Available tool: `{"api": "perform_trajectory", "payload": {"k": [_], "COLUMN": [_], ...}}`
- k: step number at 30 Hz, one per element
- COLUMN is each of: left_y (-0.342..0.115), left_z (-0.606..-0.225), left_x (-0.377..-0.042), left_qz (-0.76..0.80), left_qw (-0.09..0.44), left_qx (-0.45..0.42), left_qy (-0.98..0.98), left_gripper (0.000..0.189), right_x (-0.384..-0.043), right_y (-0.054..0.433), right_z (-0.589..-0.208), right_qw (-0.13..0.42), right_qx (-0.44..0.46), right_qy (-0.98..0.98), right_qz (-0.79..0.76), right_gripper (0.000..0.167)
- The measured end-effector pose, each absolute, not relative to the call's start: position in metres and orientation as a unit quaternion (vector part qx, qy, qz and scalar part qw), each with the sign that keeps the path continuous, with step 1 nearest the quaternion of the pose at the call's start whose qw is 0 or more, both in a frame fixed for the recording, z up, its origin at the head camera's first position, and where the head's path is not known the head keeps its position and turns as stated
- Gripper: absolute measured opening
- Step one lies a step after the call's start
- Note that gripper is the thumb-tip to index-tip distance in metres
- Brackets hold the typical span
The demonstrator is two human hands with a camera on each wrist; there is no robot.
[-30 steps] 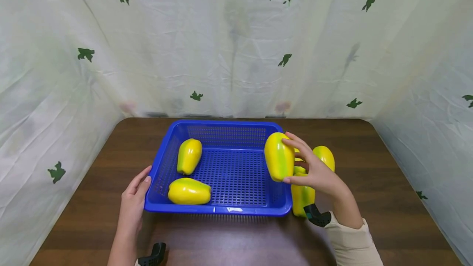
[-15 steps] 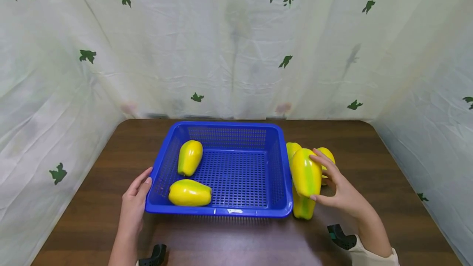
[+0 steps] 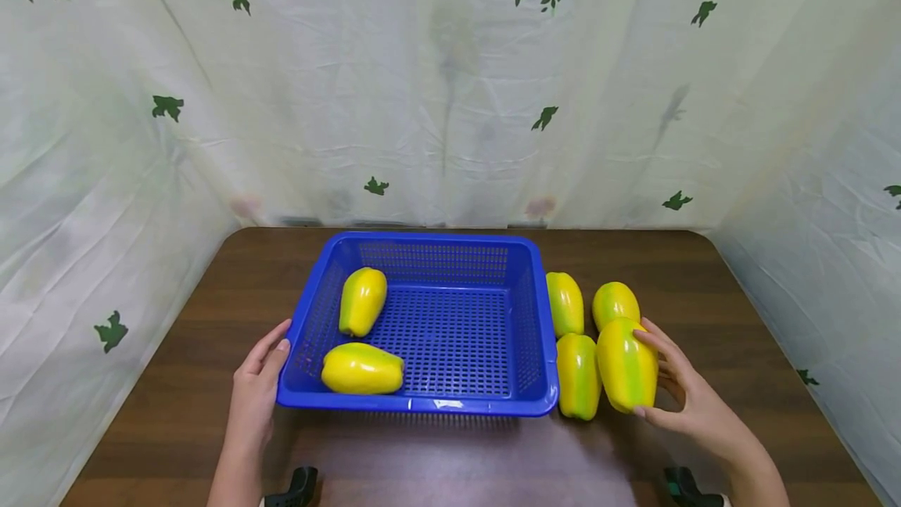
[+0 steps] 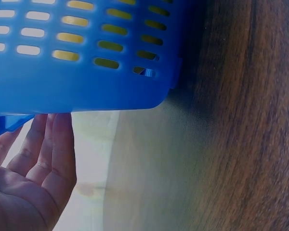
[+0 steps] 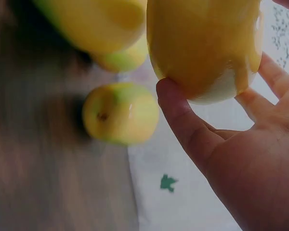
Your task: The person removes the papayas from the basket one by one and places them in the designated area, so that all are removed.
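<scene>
My right hand (image 3: 693, 405) grips a yellow papaya (image 3: 626, 366) with a green stripe, thumb at its near end and fingers along its right side. In the right wrist view, this papaya (image 5: 204, 48) appears raised off the table. Just left of it, two papayas (image 3: 579, 378) lie in a line along the basket's right side, and another papaya (image 3: 615, 303) lies behind it. A blue plastic basket (image 3: 450, 404) stands in the middle, with two papayas (image 3: 362, 368) inside its left half. My left hand (image 3: 255, 382) holds the basket's left rim; in the left wrist view its fingers (image 4: 62, 144) touch the outer wall.
The brown wooden table (image 3: 450, 460) reaches back to a pale curtain (image 3: 450, 100) with leaf and bird prints. The same cloth hangs at both sides. A black wrist device (image 3: 693, 487) sits on the right wrist, another wrist device (image 3: 296, 487) on the left.
My right hand has carried the papaya from above the basket's right edge to the right and nearer, past the other papayas. My left hand and the basket stay in place.
</scene>
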State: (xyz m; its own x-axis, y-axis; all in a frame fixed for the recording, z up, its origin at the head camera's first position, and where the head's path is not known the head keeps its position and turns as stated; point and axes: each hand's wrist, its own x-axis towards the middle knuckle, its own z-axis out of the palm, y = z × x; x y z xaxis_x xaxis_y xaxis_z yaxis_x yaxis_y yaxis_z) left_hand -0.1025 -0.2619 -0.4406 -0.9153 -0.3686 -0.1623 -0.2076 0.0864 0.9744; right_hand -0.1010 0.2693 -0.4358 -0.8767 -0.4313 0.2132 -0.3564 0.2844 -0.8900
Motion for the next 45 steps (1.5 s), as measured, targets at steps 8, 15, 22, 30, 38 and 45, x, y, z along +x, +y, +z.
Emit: {"api": "perform_trajectory", "payload": {"k": [8, 15, 22, 30, 38, 45], "left_y": [-0.262, -0.263, -0.262, -0.260, -0.260, -0.260], "left_z": [-0.441, -0.445, -0.444, -0.438, -0.439, -0.439], "left_x": [-0.102, -0.102, -0.102, -0.101, -0.101, -0.100], "left_qz": [-0.647, -0.648, -0.642, -0.635, -0.632, -0.636], "left_qw": [0.066, 0.072, 0.075, 0.058, 0.061, 0.062], "left_qx": [0.192, 0.181, 0.185, 0.203, 0.201, 0.197], "left_qy": [-0.735, -0.737, -0.740, -0.743, -0.746, -0.744], "left_gripper": [0.050, 0.050, 0.048, 0.050, 0.051, 0.051], "right_x": [-0.088, -0.087, -0.090, -0.089, -0.090, -0.092], "right_y": [0.282, 0.287, 0.284, 0.282, 0.278, 0.268], "right_z": [-0.450, -0.467, -0.475, -0.475, -0.467, -0.453], "right_qw": [0.040, 0.095, 0.109, 0.110, 0.082, 0.004], "right_qx": [-0.255, -0.214, -0.192, -0.183, -0.173, -0.179], "right_qy": [0.792, 0.805, 0.814, 0.812, 0.818, 0.827], "right_qz": [-0.553, -0.545, -0.536, -0.543, -0.543, -0.533], "right_gripper": [0.083, 0.079, 0.077, 0.079, 0.079, 0.077]}}
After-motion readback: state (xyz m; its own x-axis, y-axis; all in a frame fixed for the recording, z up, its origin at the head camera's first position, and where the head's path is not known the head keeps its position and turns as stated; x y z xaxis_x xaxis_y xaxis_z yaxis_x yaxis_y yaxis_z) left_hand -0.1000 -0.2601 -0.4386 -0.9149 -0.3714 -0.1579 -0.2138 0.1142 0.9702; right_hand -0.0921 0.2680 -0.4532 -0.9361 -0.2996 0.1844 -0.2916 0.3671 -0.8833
